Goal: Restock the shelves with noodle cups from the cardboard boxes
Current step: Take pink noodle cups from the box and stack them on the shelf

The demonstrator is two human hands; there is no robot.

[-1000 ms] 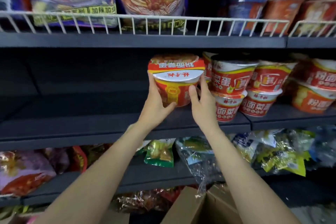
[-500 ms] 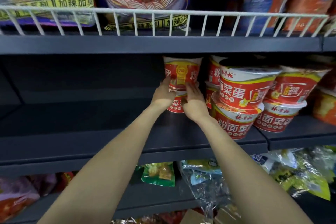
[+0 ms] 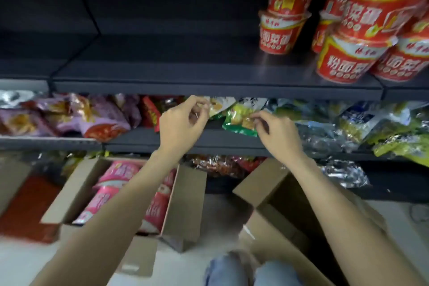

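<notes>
Both the left hand [image 3: 181, 123] and right hand [image 3: 277, 130] hang loosely curled, each grip released, above two cardboard boxes [image 3: 185, 204]; red noodle cups [image 3: 281, 30] stand stacked on the far right shelf [image 3: 209, 81].

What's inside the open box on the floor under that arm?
The cardboard box holds pink-and-red noodle cups lying packed together. The left forearm covers the middle ones, so their number is unclear.

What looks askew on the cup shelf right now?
The upper cup at the right leans on its stack instead of sitting square. The leftmost stack looks upright. Both hands are empty, below the shelf.
</notes>
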